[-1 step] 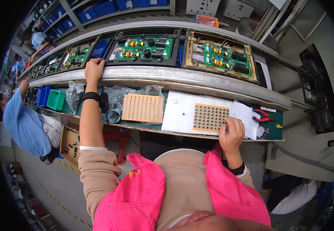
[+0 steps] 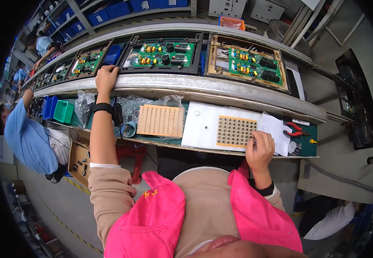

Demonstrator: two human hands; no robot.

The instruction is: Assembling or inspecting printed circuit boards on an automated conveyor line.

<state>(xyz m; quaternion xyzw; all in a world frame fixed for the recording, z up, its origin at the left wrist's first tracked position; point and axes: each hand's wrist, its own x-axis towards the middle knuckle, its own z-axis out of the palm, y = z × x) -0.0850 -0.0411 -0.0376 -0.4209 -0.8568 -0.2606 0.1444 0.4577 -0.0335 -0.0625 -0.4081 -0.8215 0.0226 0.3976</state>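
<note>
Left hand, upper left, rests over metal rail, presumably for support; right hand, right of centre, curls at component sheet; cannot tell whether either grips.

Beside the left hand, the rail is dull metal. At the right hand, the component sheet has matt, paper-like edges.

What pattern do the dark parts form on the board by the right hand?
A grid of rows and columns across the board; head view.
</note>
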